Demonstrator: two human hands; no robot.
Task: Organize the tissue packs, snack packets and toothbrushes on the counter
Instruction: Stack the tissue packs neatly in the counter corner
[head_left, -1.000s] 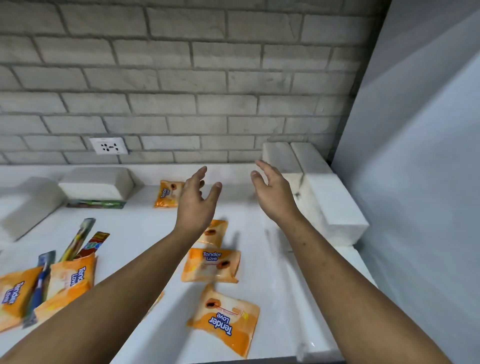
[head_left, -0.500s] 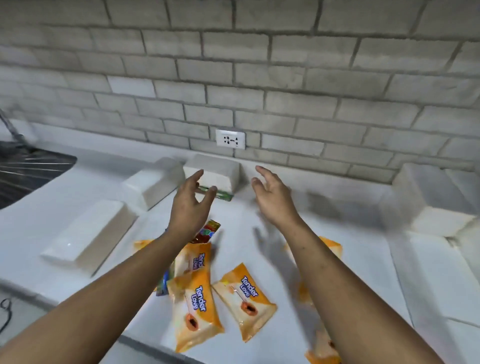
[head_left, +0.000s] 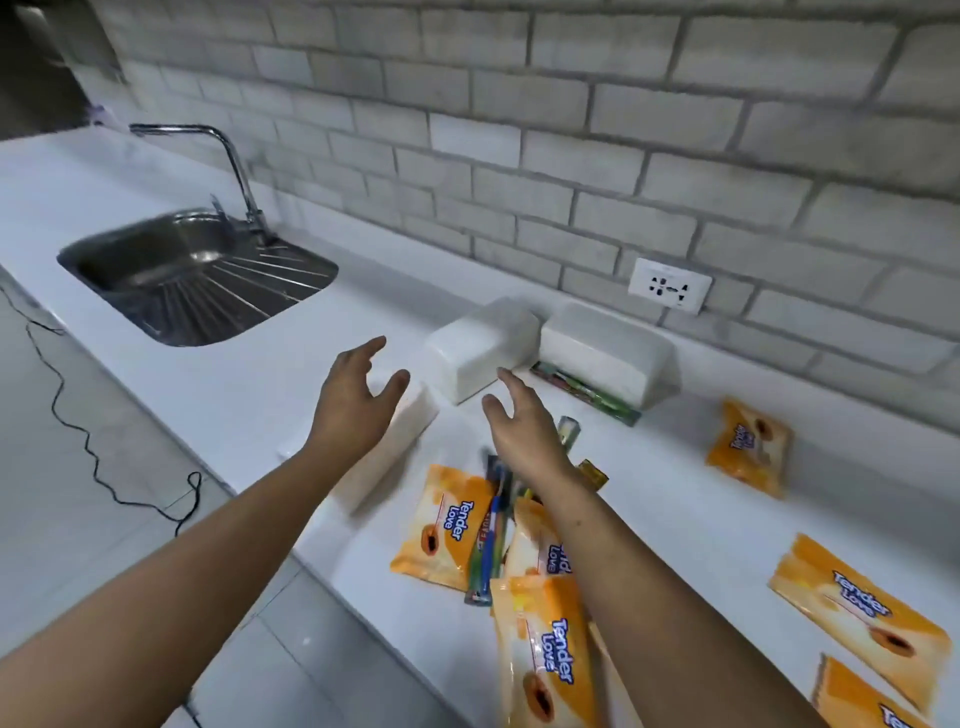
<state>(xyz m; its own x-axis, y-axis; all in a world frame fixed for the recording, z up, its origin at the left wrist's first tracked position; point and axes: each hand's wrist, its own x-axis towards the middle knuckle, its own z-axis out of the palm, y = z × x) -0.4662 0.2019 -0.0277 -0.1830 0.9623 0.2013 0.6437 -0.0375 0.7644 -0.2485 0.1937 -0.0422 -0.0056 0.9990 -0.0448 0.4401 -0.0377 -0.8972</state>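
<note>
Both hands hover empty above the white counter (head_left: 249, 384), fingers relaxed. My left hand (head_left: 356, 402) hangs over a white tissue pack (head_left: 400, 447) lying near the counter's front edge. My right hand (head_left: 522, 426) is above a heap of orange "Tender Love" snack packets (head_left: 447, 530) and packaged toothbrushes (head_left: 491, 540). Two more white tissue packs (head_left: 483, 345) (head_left: 608, 353) stand by the wall, the right one resting on a green toothbrush package (head_left: 587, 389). More orange packets lie to the right, one alone (head_left: 750, 447) and others at the frame's edge (head_left: 862, 608).
A steel sink (head_left: 197, 275) with a tall tap (head_left: 228, 161) is set into the counter at the left. A wall socket (head_left: 669, 285) sits on the grey brick wall. A black cable (head_left: 93, 457) trails across the tiled floor below the counter edge.
The view has swung left, from the counter's right end to the sink. Both hands stayed raised and empty, now nearer the tissue packs on the left.
</note>
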